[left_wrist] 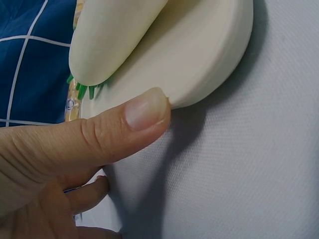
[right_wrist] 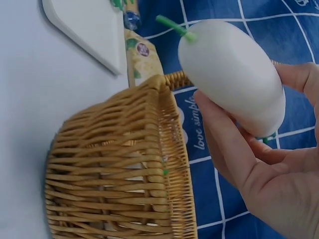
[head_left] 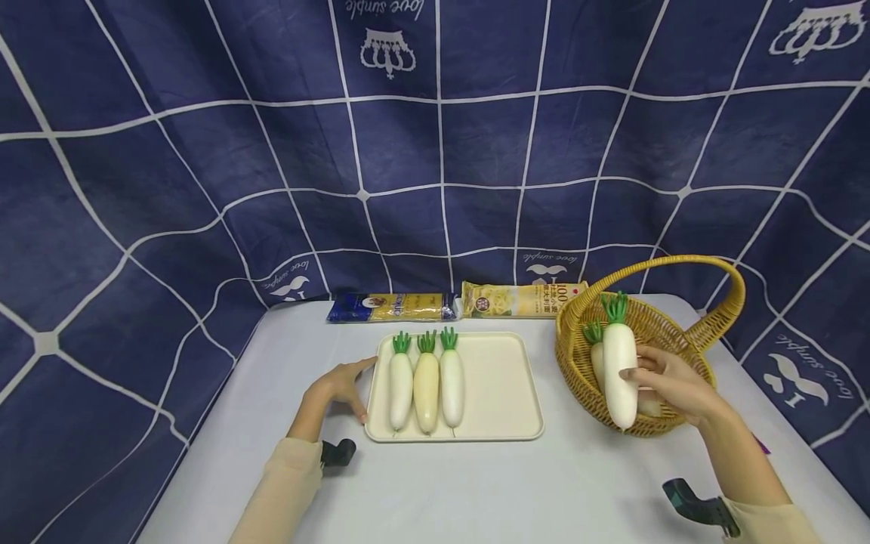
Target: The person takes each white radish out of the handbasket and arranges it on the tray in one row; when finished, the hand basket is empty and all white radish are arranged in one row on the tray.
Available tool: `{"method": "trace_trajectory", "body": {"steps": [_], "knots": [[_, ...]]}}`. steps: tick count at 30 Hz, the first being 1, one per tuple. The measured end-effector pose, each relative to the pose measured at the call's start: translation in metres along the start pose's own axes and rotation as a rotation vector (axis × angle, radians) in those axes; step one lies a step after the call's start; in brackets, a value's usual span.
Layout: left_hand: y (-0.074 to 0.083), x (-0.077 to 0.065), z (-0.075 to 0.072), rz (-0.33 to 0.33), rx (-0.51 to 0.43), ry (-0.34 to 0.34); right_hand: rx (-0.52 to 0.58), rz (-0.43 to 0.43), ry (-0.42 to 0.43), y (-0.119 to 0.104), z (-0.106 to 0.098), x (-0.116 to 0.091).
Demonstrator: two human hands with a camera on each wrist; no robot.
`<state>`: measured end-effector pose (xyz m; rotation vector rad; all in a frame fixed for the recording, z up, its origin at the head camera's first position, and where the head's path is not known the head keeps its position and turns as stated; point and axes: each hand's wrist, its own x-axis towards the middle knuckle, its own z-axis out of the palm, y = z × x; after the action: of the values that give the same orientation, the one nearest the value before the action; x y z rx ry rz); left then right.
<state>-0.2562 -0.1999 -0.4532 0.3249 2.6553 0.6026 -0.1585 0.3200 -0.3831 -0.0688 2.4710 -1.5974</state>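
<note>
Between the thumb and fingers of my right hand (head_left: 673, 381) a white radish (head_left: 620, 374) with a green top is held above the wicker basket (head_left: 567, 355). In the right wrist view the same radish (right_wrist: 234, 74) hangs over the basket's rim. More radishes lie inside the basket, partly hidden. My left hand (head_left: 340, 384) touches the left edge of the cream tray (head_left: 499, 385), its thumb (left_wrist: 144, 112) at the rim and its fingers spread. Three radishes lie side by side on the tray's left half: a white one (head_left: 401, 389), a yellowish one (head_left: 427, 389) and another white one (head_left: 451, 385).
Behind the tray lie a blue-and-yellow pasta packet (head_left: 394, 307) and a yellow noodle packet (head_left: 519, 300). A tall arched handle (head_left: 680, 261) rises over the basket. A dark blue checked cloth (head_left: 476, 143) hangs behind the white table (head_left: 476, 491).
</note>
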Motion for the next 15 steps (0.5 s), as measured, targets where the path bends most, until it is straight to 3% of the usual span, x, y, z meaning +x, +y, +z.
{"method": "trace_trajectory", "body": {"steps": [9,15], "knots": [[0.000,0.000,-0.001,0.000,-0.012,-0.008,0.101,-0.008,-0.063,0.007,0.008,-0.004],[0.002,-0.001,-0.003,0.011,-0.011,-0.012,0.161,-0.062,-0.125,0.010,0.014,-0.003]]}}
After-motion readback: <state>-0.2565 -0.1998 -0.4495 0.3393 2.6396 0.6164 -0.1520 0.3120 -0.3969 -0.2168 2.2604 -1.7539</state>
